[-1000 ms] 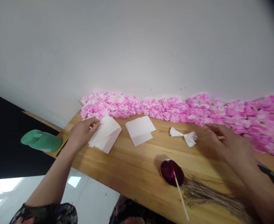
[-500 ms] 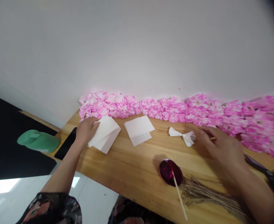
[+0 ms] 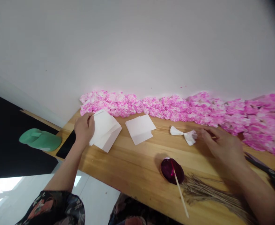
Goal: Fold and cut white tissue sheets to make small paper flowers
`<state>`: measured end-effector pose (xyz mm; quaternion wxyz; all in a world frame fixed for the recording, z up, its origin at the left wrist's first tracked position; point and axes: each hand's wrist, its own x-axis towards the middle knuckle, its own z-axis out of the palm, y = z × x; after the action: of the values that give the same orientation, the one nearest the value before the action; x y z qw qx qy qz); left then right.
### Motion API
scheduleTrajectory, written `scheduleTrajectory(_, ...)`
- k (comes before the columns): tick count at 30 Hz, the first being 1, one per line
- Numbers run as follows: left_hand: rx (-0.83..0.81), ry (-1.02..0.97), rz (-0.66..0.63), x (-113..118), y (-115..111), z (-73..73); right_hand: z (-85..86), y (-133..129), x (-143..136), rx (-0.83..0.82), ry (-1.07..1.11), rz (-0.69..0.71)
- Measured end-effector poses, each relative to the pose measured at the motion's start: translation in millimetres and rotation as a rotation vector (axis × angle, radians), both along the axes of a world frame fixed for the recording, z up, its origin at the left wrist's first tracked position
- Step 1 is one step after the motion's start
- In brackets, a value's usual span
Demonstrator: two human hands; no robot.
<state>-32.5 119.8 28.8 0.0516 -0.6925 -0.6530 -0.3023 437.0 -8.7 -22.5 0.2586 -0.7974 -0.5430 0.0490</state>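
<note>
My left hand [image 3: 84,128] pinches the left edge of a white paper sheet [image 3: 103,126], which lies over a stack of similar square sheets. To the right, a smaller pile of pale square papers [image 3: 140,128] rests on the wood. A white paper bow [image 3: 189,137], pinched and tied at its middle, lies just left of my right hand [image 3: 221,145]. My right hand hovers low with loosely bent fingers, thumb and forefinger slightly apart, and nothing visible in it. Its fingertips seem close to the bow without gripping it.
Pink and white flowers [image 3: 174,107] line the wall along the table [image 3: 128,168]. In front sit a dish of dark red liquid [image 3: 170,171] with a stick [image 3: 181,198], and a bundle of dry stems [image 3: 209,192]. Scissors [image 3: 263,167] lie right; a green object [image 3: 41,139] and black phone-like slab [image 3: 67,145] left.
My left hand has shifted slightly up and left, drawing the top sheet a little across the stack. My right hand stays almost in place beside the bow.
</note>
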Motion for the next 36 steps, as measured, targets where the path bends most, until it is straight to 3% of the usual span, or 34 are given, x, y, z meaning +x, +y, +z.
scheduleTrajectory(4, -0.179, -0.128, -0.080, -3, 7, 3.7, -0.3, 1, 0, 0.004, 0.003, 0.004)
scheduleTrajectory(7, -0.213, -0.217, -0.121, -3, 11, 8.7, -1.0, 1, -1, -0.012, -0.002, -0.002)
scheduleTrajectory(14, -0.265, -0.864, -0.156, -5, 15, 15.4, -3.3, 2, 1, 0.002, -0.021, 0.004)
scheduleTrajectory(19, -0.318, -1.116, -0.259, -14, 19, 11.8, -10.5, 5, 5, 0.066, -0.020, -0.011)
scheduleTrajectory(22, -0.424, -1.003, -0.280, -14, 24, 6.0, -11.8, 6, 6, 0.074, -0.002, -0.008)
scheduleTrajectory(25, -0.437, -0.634, -0.244, -11, 32, -1.7, -10.4, 7, 5, 0.058, 0.003, 0.001)
scheduleTrajectory(27, -0.350, -0.310, -0.217, -7, 35, -3.4, -9.6, 8, 5, 0.047, -0.007, 0.011)
scheduleTrajectory(30, -0.043, 0.075, -0.199, 1, 23, 4.8, -9.9, 7, 5, 0.040, -0.015, 0.018)
scheduleTrajectory(32, 0.081, 0.153, -0.215, 9, 6, 14.6, -10.3, 6, 6, 0.039, -0.019, 0.022)
scheduleTrajectory(36, -0.062, 0.179, -0.366, 29, -25, 23.0, -8.5, 5, 4, 0.023, -0.023, 0.022)
